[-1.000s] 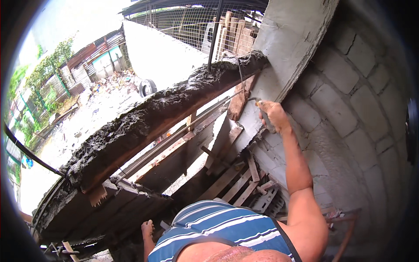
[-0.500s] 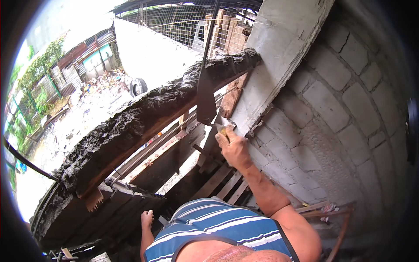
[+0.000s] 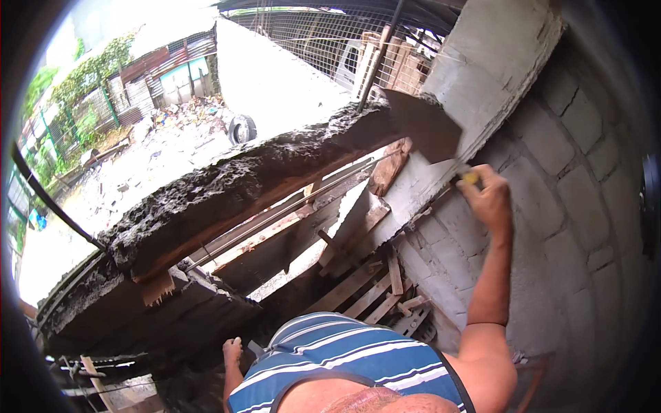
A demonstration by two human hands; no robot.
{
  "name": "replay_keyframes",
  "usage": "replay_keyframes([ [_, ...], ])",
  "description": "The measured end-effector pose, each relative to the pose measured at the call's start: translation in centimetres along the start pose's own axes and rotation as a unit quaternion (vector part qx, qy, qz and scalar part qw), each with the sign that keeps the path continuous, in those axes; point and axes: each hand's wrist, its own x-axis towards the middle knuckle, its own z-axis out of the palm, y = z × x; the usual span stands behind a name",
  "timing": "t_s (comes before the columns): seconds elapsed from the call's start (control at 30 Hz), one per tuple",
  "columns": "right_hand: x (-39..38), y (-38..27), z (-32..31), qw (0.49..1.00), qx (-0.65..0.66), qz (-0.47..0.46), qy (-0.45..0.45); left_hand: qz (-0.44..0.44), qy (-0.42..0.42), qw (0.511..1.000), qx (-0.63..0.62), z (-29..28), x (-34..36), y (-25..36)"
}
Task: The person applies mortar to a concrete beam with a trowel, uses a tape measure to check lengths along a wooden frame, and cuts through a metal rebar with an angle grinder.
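we've swung the trowel (image 3: 425, 127) up, so it now overlaps the ledge (image 3: 258, 172) near its end; our right hand (image 3: 491, 196) clasps it, left hand (image 3: 233, 351) half-curled (contents unclear).

Board (image 3: 200, 246): rough dark mortar (image 3: 213, 186) on top; ground (image 3: 165, 162): tyre (image 3: 242, 129), rubble (image 3: 186, 117)
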Motion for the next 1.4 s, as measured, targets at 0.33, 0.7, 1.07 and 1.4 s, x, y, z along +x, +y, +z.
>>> replay_keyframes([
  [0.33,18.4,6.4,5.6,0.937,-0.346,-0.044,-0.033,-0.023,0.014,0.998,0.051,-1.1,-0.7,-2.3],
  [0.7,20.7,-0.6,6.7,0.901,-0.365,-0.204,-0.113,-0.022,0.031,0.999,0.009,-2.0,-3.0,-2.8],
  [1.07,23.0,8.0,11.6,0.934,-0.103,-0.341,-0.033,0.021,0.117,0.977,0.176,-1.3,-4.4,-7.1],
  [1.4,30.4,12.7,17.9,0.924,0.059,-0.348,-0.148,-0.05,0.17,0.98,0.087,-0.5,-8.6,-3.8],
])
